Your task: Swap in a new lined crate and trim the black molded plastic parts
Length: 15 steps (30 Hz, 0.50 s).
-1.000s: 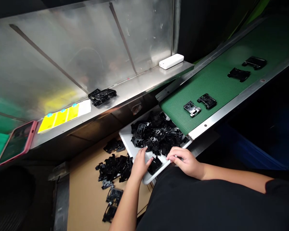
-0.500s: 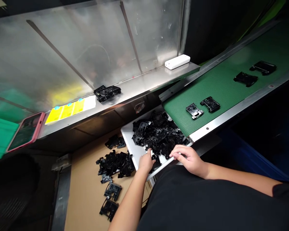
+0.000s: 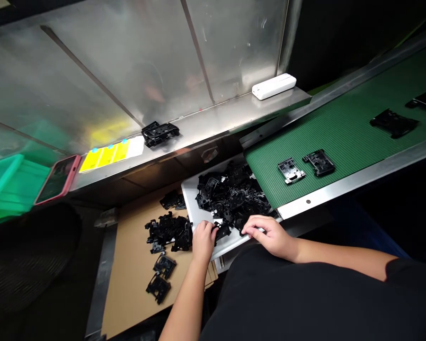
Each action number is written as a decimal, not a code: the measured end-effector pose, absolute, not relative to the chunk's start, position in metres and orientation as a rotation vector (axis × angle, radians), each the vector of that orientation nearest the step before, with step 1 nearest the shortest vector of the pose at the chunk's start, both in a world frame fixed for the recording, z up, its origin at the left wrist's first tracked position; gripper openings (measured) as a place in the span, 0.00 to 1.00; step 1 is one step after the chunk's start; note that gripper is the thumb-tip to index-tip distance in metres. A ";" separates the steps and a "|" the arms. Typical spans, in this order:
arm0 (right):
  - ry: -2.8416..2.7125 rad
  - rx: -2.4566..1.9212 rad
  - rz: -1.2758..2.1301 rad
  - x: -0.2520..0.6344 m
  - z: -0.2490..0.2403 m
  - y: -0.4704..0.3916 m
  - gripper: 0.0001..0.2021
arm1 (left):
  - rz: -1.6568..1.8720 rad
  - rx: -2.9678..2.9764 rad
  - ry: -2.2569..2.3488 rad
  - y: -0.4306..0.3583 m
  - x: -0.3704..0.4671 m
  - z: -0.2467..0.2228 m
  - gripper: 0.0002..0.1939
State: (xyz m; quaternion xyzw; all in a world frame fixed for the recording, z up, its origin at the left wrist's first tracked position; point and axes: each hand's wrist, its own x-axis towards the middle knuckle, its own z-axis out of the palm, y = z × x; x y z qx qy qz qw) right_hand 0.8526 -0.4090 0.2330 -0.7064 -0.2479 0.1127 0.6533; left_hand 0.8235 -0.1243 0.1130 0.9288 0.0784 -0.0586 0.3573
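At the near edge of the white tray [image 3: 192, 206], a black part [image 3: 222, 230] lies against the fingertips of the left hand [image 3: 203, 240]; I cannot tell whether thumb and fingers pinch it. The right hand [image 3: 270, 235] hangs over the same edge, fingers curled toward the thumb, any hold on something hidden. Behind both hands, a heap of similar black parts [image 3: 234, 194] covers the tray toward its far edge. Beside the tray's left edge, a loose cluster [image 3: 170, 231] sits on the cardboard [image 3: 135, 265], with two separate pieces [image 3: 165, 266] nearer the cardboard's near edge. The green conveyor belt [image 3: 355, 147] ends by the tray's right side, two parts [image 3: 291, 171] close to that end. Along the metal shelf [image 3: 206, 128], a white device [image 3: 274, 86] lies near the right end, and a pink-framed phone [image 3: 58, 179] leans at the left end.
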 end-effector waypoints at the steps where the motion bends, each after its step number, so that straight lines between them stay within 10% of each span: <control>1: -0.567 -1.599 0.261 0.854 0.233 -0.410 0.12 | -0.130 2.345 0.257 -0.124 0.825 0.114 0.09; 15: -0.491 -1.357 0.523 0.859 0.223 -0.424 0.15 | -0.368 1.302 0.511 -0.205 0.781 0.155 0.38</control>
